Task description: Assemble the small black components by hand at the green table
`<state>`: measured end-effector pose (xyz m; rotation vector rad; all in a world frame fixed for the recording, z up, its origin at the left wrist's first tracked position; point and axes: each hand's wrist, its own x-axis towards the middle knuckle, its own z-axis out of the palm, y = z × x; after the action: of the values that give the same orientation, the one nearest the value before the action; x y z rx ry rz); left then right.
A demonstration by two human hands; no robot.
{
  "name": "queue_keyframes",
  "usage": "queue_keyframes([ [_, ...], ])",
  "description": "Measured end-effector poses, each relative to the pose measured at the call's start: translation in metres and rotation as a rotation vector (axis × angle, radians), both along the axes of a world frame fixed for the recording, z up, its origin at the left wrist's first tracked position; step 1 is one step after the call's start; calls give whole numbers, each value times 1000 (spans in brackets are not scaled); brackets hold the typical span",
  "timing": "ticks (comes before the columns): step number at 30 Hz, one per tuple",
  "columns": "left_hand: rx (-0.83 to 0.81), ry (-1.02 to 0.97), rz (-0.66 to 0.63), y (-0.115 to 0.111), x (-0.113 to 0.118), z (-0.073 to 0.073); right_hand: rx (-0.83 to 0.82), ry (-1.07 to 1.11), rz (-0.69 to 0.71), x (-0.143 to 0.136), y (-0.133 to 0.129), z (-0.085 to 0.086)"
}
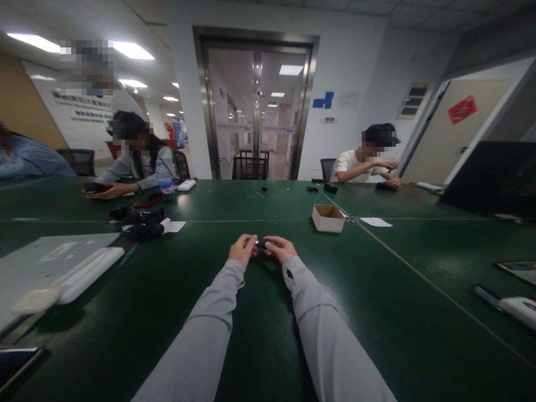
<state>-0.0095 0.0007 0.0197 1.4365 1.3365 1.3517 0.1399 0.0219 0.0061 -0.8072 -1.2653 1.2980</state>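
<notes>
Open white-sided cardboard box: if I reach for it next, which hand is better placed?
Right, likely: the right hand is nearer the box, ahead and to its right. The left hand is farther; both hold a small dark object.

The small dark object (pixel 262 243) between the left hand (pixel 243 249) and the right hand (pixel 281 249) is partly covered by fingers and too small to identify. Pixel blocks hide the co-workers' faces, and the lettering on the left wall (pixel 79 103) is too blurred to read. The picture's edge cuts off the phone-like object (pixel 19 365) at lower left.
</notes>
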Motion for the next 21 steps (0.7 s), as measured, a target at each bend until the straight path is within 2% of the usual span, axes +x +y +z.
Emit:
queue_keyframes([
  [5,93,-115,-73,-2,-2,3,-3,18,7,1,2,-1],
  [8,111,-118,-92,0,-2,1,2,28,2,1,4,-4],
  [15,131,-108,-76,4,0,-4,-7,36,-9,1,6,-7],
  [21,126,-51,-46,13,-4,-14,7,28,-3,1,6,-8],
])
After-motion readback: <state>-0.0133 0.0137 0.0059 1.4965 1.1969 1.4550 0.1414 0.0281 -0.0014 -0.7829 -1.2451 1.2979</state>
